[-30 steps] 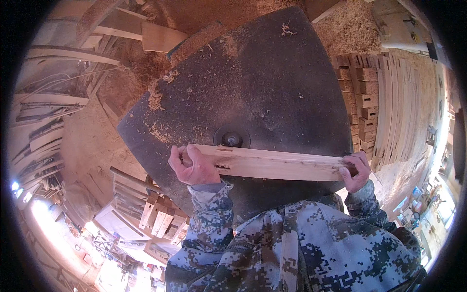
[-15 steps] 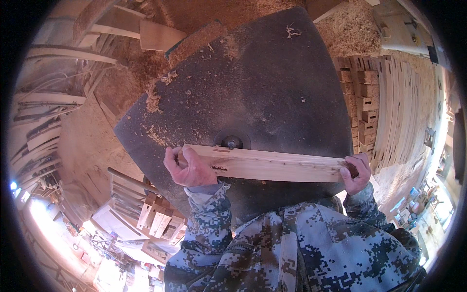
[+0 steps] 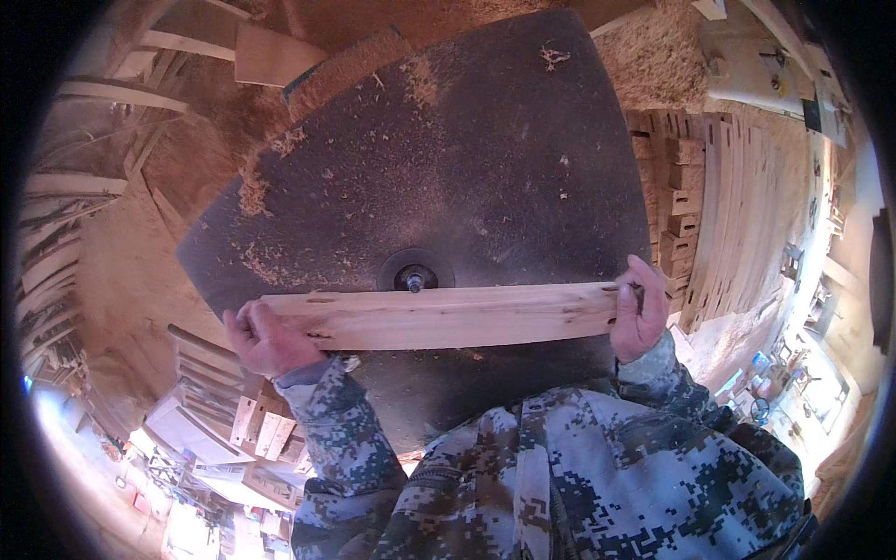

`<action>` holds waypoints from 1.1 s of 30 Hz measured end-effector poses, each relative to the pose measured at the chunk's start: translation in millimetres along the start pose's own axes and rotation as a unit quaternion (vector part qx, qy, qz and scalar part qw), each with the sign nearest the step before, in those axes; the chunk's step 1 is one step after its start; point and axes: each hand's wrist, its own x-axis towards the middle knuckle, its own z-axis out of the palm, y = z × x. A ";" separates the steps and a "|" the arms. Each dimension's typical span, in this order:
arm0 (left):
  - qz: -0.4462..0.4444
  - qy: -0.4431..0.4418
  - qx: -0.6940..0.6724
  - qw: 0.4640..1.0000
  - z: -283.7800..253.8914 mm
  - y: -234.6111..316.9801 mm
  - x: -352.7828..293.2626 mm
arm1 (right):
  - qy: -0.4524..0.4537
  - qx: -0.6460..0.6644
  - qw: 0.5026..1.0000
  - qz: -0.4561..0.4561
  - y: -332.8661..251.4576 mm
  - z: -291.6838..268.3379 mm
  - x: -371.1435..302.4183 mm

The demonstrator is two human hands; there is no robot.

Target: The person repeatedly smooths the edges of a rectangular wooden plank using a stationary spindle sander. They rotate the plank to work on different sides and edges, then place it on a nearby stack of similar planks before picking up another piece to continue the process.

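A pale wooden board [image 3: 457, 315] with slots and dark knots lies level across the near part of a dark machine table [image 3: 504, 177]. My left hand [image 3: 271, 338] is closed around the board's left end, fingers curled over it. At the other end my right hand [image 3: 640, 310] grips the board, thumb on its face and fingers behind. Just beyond the board's far edge stands a round spindle cutter [image 3: 413, 278] set in the table. Whether the board touches the cutter I cannot tell.
Wood shavings [image 3: 254, 187] lie along the table's left edge. Slotted wooden blocks [image 3: 686, 201] are stacked to the right, beside a row of long boards [image 3: 733, 205]. More blocks [image 3: 266, 425] stand at the lower left. A sawdust heap [image 3: 658, 61] lies beyond the table.
The board has shifted left against the cutter's position and turned more level. My left hand has moved left and my right hand has come up at its end. The whole view has shifted slightly.
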 end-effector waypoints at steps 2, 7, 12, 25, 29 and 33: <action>-0.010 -0.025 0.007 1.000 -14.7 -4.4 20.3 | 0.003 0.009 1.000 -0.030 -10.7 13.1 11.3; -0.048 0.068 -0.003 0.997 -38.5 -11.7 49.2 | -0.023 0.040 0.997 -0.065 -43.0 47.1 34.7; -0.056 0.122 -0.009 0.991 -62.8 -18.3 64.8 | -0.046 0.073 0.993 -0.082 -66.3 70.6 48.3; -0.135 0.164 0.079 0.974 -148.4 -63.9 75.8 | -0.071 0.094 0.981 -0.153 -98.4 109.3 65.2; -0.136 0.182 0.111 0.968 -186.0 -93.9 75.8 | -0.095 0.117 0.975 -0.165 -107.4 118.9 68.0; -0.160 0.189 0.080 0.966 -205.4 -105.7 70.2 | -0.112 0.134 0.968 -0.180 -114.1 126.7 68.7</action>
